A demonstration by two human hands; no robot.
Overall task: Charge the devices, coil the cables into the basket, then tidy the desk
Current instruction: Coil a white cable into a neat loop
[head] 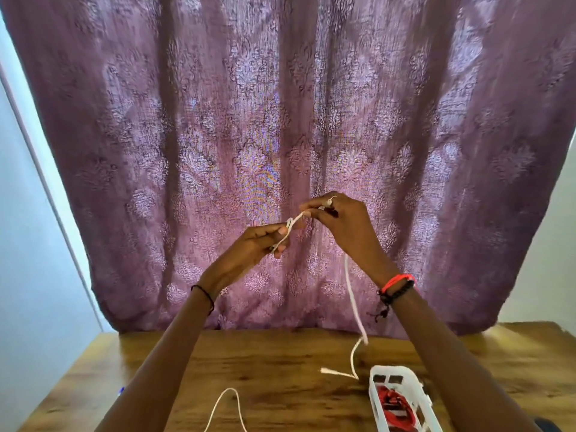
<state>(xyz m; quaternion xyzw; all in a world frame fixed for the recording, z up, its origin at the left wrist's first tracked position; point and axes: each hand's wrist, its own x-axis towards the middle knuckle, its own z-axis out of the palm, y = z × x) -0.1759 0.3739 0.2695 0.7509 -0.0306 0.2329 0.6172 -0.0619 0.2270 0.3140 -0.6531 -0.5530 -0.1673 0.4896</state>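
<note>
1. Both hands are raised above the wooden desk (280, 353), in front of a purple patterned curtain (280, 120).
2. The left hand (261, 241) has its fingers curled and pinches a folded part of the white cable (354, 304) between thumb and fingertips.
3. The right hand (339, 219) is just beside it and a little higher. Its fingers are bent around the same cable, which is pulled straight across the short gap between the two hands.
4. From the right hand the cable hangs down to the desk. Its free end lies on the surface, just left of the basket.
5. The white plastic basket (375, 400) stands toward the near right of the desk and contains a red cable (396, 403).
6. A second white cable (231, 389) makes a loop near the middle of the near edge.
7. The right wrist wears red and black bracelets (399, 285); the left wrist wears a thin black band (205, 294).
</note>
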